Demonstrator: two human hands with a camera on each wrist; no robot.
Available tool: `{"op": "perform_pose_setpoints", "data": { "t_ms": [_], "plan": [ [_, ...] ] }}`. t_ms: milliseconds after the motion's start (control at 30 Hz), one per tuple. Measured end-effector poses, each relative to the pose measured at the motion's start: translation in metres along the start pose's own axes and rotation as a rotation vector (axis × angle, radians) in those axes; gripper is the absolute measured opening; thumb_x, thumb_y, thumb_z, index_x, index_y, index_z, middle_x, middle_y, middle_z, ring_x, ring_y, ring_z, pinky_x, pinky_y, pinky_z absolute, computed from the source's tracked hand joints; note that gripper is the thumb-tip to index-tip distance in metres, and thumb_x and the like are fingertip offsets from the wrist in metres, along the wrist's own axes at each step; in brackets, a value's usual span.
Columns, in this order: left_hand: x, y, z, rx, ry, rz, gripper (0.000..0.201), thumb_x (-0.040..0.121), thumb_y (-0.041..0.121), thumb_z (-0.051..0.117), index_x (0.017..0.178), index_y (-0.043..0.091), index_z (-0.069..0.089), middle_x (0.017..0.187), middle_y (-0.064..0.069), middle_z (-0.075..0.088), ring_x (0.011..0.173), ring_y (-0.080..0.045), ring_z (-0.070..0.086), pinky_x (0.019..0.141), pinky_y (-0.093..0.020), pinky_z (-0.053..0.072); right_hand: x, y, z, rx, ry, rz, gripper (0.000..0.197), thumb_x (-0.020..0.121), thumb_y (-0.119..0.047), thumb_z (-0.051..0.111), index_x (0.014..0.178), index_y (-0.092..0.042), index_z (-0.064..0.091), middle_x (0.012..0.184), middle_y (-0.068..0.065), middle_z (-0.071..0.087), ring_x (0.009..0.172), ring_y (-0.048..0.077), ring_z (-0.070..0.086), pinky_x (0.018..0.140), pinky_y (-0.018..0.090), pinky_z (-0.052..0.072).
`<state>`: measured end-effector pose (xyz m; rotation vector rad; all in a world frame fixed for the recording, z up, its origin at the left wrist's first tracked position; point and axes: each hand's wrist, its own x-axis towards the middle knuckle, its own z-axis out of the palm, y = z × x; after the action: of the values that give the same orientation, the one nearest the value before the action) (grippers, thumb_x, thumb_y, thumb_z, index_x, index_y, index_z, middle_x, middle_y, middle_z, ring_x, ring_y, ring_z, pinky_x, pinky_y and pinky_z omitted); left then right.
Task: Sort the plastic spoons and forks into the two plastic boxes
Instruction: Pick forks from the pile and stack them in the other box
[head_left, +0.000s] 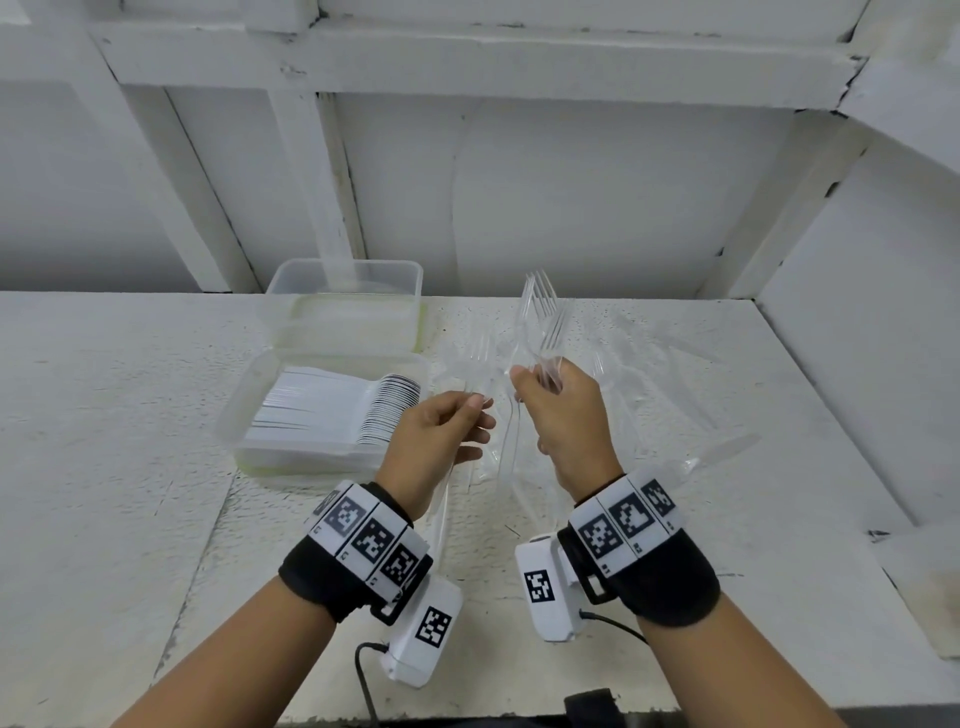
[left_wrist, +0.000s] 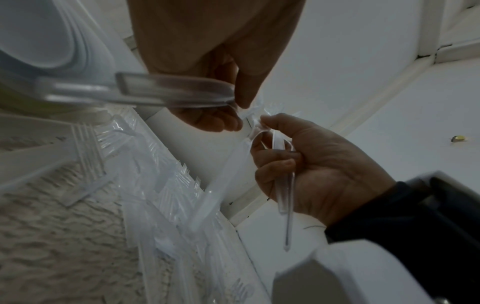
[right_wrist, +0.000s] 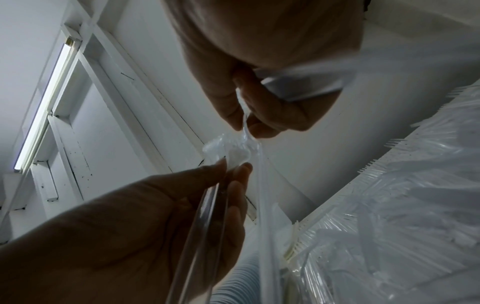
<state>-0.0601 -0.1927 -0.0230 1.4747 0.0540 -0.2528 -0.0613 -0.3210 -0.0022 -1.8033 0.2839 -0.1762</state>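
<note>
A person is sorting clear plastic cutlery at a white shelf (head_left: 130, 415). The right hand (head_left: 563, 415) is gripping a bunch of clear forks (head_left: 543, 322) by the necks, long axes near upright, tines pointing up and away from the body. The left hand (head_left: 439, 441) is pinching a single clear fork (head_left: 480, 358) between thumb and fingers, its tines angled up toward the bunch, handle running down toward the wrist. Left of the hands, the near plastic box (head_left: 244, 410) is holding stacked white spoons (head_left: 337, 410), handles lying leftward; behind it, a second plastic box (head_left: 345, 275) is sitting. Loose forks (head_left: 649, 364) are lying scattered right of the boxes.
</note>
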Motion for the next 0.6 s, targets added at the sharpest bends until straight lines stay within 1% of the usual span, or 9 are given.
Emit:
{"op": "perform_pose_setpoints", "data": {
  "t_ms": [100, 167, 267, 400, 467, 500, 567, 600],
  "plan": [
    [0.0000, -0.0010, 0.0016, -0.017, 0.022, -0.006, 0.013, 0.091, 0.017, 0.057, 0.093, 0.014, 0.069, 0.076, -0.001, 0.065, 0.064, -0.007, 0.057, 0.061, -0.018, 0.049, -0.0009, 0.0024, 0.0004, -0.005, 0.007, 0.005, 0.021, 0.090, -0.027, 0.056, 0.081, -0.008, 0.052, 0.067, 0.002, 0.042, 0.056, 0.009, 0.034, 0.051, 0.023, 0.033],
    [-0.0003, -0.0014, 0.0024, -0.006, 0.034, 0.005, 0.013, 0.090, 0.016, 0.058, 0.097, 0.016, 0.070, 0.075, 0.000, 0.065, 0.061, -0.006, 0.054, 0.058, -0.018, 0.046, -0.0016, 0.0034, -0.0001, 0.000, 0.012, 0.012, 0.023, 0.090, -0.027, 0.055, 0.081, -0.007, 0.053, 0.065, -0.001, 0.046, 0.056, 0.007, 0.037, 0.052, 0.022, 0.034],
    [-0.0003, -0.0025, 0.0035, 0.073, 0.050, 0.055, 0.021, 0.092, 0.015, 0.055, 0.109, 0.013, 0.067, 0.074, 0.001, 0.063, 0.058, -0.007, 0.047, 0.052, -0.017, 0.042, -0.0026, 0.0042, 0.0001, -0.009, 0.009, 0.002, 0.022, 0.091, -0.028, 0.056, 0.076, -0.012, 0.052, 0.063, -0.007, 0.046, 0.055, 0.005, 0.039, 0.054, 0.022, 0.036],
    [-0.0007, -0.0019, 0.0036, 0.184, 0.048, 0.090, 0.024, 0.095, 0.015, 0.050, 0.116, 0.016, 0.062, 0.079, 0.004, 0.063, 0.063, -0.005, 0.048, 0.053, -0.015, 0.043, -0.0036, 0.0056, 0.0016, -0.015, -0.011, -0.018, 0.024, 0.088, -0.029, 0.061, 0.070, -0.018, 0.050, 0.063, -0.011, 0.048, 0.055, 0.003, 0.043, 0.055, 0.018, 0.036],
    [-0.0007, -0.0008, 0.0031, 0.219, 0.038, 0.099, 0.023, 0.096, 0.016, 0.049, 0.114, 0.018, 0.062, 0.080, 0.005, 0.063, 0.064, -0.004, 0.049, 0.054, -0.014, 0.043, -0.0032, 0.0062, 0.0016, -0.020, -0.017, -0.028, 0.024, 0.087, -0.028, 0.063, 0.069, -0.020, 0.050, 0.063, -0.011, 0.050, 0.057, 0.002, 0.045, 0.057, 0.014, 0.036],
    [-0.0004, -0.0004, 0.0029, 0.219, 0.030, 0.098, 0.021, 0.096, 0.016, 0.048, 0.111, 0.018, 0.064, 0.081, 0.005, 0.064, 0.064, -0.005, 0.049, 0.054, -0.015, 0.043, -0.0025, 0.0067, 0.0013, -0.029, -0.018, -0.033, 0.023, 0.087, -0.028, 0.063, 0.069, -0.020, 0.050, 0.064, -0.011, 0.051, 0.058, 0.002, 0.046, 0.058, 0.014, 0.037],
    [0.0001, 0.0000, 0.0025, 0.183, 0.009, 0.085, 0.018, 0.096, 0.016, 0.049, 0.098, 0.021, 0.067, 0.081, 0.004, 0.065, 0.061, -0.007, 0.048, 0.053, -0.018, 0.041, -0.0005, 0.0067, 0.0002, -0.054, -0.028, -0.037, 0.021, 0.086, -0.029, 0.065, 0.071, -0.020, 0.052, 0.066, -0.010, 0.054, 0.060, 0.001, 0.048, 0.059, 0.014, 0.038],
    [0.0003, -0.0001, 0.0025, 0.156, 0.000, 0.073, 0.018, 0.096, 0.017, 0.049, 0.095, 0.021, 0.067, 0.082, 0.003, 0.066, 0.059, -0.009, 0.046, 0.051, -0.019, 0.040, 0.0005, 0.0064, -0.0004, -0.066, -0.039, -0.037, 0.020, 0.085, -0.029, 0.065, 0.073, -0.019, 0.054, 0.067, -0.009, 0.055, 0.062, 0.002, 0.049, 0.060, 0.015, 0.039]
  ]
}}
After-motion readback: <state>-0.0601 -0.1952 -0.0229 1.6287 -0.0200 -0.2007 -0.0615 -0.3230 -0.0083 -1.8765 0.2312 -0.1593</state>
